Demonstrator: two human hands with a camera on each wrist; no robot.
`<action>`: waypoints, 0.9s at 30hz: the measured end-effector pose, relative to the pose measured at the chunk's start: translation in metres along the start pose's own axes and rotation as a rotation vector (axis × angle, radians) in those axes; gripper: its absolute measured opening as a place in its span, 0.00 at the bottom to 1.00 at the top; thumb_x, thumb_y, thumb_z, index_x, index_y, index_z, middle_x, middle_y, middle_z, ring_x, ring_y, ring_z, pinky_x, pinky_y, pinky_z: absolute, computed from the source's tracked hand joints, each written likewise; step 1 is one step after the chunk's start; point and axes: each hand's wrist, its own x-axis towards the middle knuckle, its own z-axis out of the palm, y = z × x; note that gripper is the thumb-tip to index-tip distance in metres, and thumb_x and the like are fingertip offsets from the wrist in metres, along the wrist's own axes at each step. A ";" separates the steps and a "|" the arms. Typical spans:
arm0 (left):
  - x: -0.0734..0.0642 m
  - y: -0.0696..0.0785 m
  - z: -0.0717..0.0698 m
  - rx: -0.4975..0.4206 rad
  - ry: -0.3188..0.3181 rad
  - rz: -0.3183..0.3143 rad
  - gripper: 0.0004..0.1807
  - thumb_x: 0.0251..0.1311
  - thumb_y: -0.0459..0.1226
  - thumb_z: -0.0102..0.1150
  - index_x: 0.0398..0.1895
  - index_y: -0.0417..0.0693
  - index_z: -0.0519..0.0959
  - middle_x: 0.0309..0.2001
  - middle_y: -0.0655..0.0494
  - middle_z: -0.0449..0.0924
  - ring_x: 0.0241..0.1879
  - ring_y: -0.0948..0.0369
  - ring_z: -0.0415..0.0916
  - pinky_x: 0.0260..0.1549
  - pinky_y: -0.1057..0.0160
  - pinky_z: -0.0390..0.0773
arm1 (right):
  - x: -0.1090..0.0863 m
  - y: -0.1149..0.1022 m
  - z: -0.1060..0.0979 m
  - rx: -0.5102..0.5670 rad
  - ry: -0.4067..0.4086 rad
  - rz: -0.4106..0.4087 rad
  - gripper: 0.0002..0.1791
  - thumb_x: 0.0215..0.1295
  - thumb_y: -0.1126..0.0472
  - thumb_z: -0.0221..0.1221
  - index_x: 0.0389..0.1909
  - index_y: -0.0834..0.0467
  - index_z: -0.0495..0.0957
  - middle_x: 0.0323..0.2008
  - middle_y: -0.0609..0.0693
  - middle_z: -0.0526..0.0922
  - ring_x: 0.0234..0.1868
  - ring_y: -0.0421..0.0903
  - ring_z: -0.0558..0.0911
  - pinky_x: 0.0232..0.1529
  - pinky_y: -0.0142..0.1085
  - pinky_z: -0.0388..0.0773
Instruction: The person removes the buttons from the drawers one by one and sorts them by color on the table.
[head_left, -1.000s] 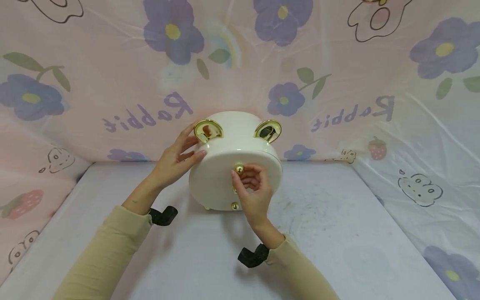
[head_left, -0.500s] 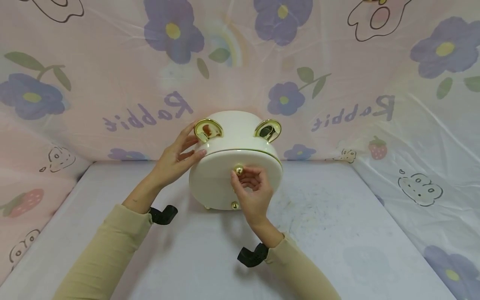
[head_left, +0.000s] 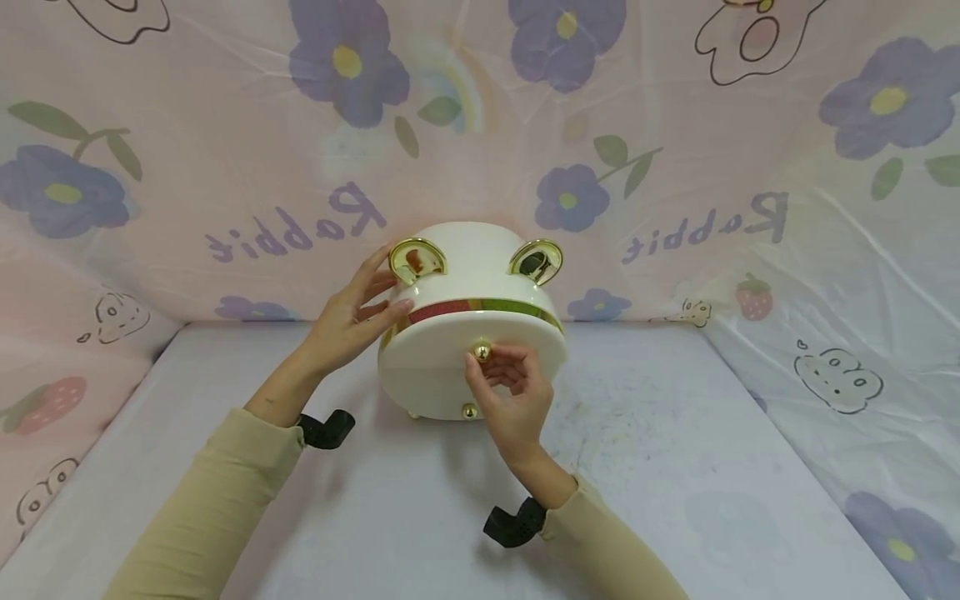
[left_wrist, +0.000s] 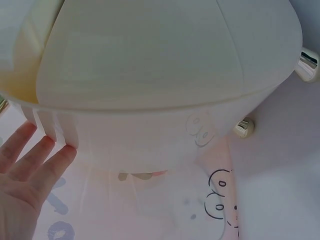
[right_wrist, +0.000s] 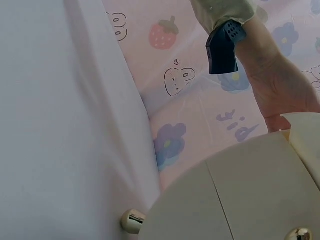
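Note:
A glossy white rounded box [head_left: 480, 258] with two gold-rimmed ears [head_left: 537, 262] stands on the table. My left hand [head_left: 341, 329] lies against its left side, thumb at the front edge beneath the ear; in the left wrist view the fingertips [left_wrist: 52, 142] touch the white wall. With thumb and fingers, my right hand [head_left: 517, 400] pinches the upper gold knob [head_left: 482, 352] of the front panel [head_left: 427, 346]. That panel's top stands away from the body, and a red and green strip [head_left: 450, 310] shows in the gap. The right wrist view does not show the right hand.
A second gold knob [head_left: 469, 411] sits low on the box front, and a small gold foot [left_wrist: 245, 127] is under it. White cloth [head_left: 637, 500] covers the table. Printed fabric [head_left: 480, 150] rises behind and on both sides. Each wrist carries a black camera mount [head_left: 327, 430].
The right hand has moved slightly toward me and down with the knob. The panel's top has come away from the body, opening a coloured gap. The left hand has stayed in place.

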 end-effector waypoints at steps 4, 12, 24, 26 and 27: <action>0.000 0.001 0.000 -0.001 -0.005 -0.017 0.40 0.61 0.43 0.56 0.70 0.76 0.45 0.64 0.51 0.64 0.67 0.53 0.60 0.62 0.46 0.66 | -0.003 -0.003 -0.003 0.004 -0.004 0.000 0.14 0.47 0.76 0.64 0.35 0.71 0.72 0.25 0.64 0.79 0.25 0.35 0.79 0.23 0.26 0.79; 0.001 0.000 -0.001 0.005 -0.004 -0.014 0.39 0.61 0.42 0.56 0.68 0.81 0.48 0.63 0.50 0.65 0.66 0.52 0.61 0.62 0.45 0.66 | -0.008 -0.008 -0.007 0.024 -0.018 -0.021 0.14 0.46 0.76 0.64 0.34 0.71 0.72 0.24 0.63 0.79 0.24 0.35 0.80 0.22 0.26 0.78; 0.002 0.000 -0.001 0.002 -0.002 0.002 0.39 0.62 0.42 0.56 0.69 0.78 0.48 0.62 0.49 0.65 0.66 0.51 0.62 0.62 0.46 0.67 | -0.013 -0.018 -0.012 0.031 -0.033 -0.101 0.15 0.43 0.79 0.64 0.33 0.73 0.72 0.22 0.63 0.79 0.22 0.37 0.80 0.20 0.26 0.78; 0.002 0.001 -0.001 0.006 0.001 -0.002 0.39 0.61 0.42 0.56 0.69 0.79 0.48 0.63 0.48 0.65 0.66 0.51 0.62 0.62 0.46 0.67 | -0.014 -0.019 -0.012 0.034 -0.037 -0.114 0.15 0.43 0.79 0.64 0.33 0.73 0.72 0.22 0.63 0.79 0.21 0.37 0.80 0.20 0.26 0.78; 0.002 0.000 -0.001 0.010 0.002 -0.007 0.39 0.61 0.42 0.56 0.69 0.79 0.48 0.63 0.48 0.65 0.66 0.51 0.61 0.61 0.46 0.67 | -0.015 -0.020 -0.013 0.035 -0.037 -0.117 0.15 0.43 0.79 0.64 0.33 0.73 0.72 0.22 0.62 0.79 0.21 0.37 0.80 0.20 0.26 0.78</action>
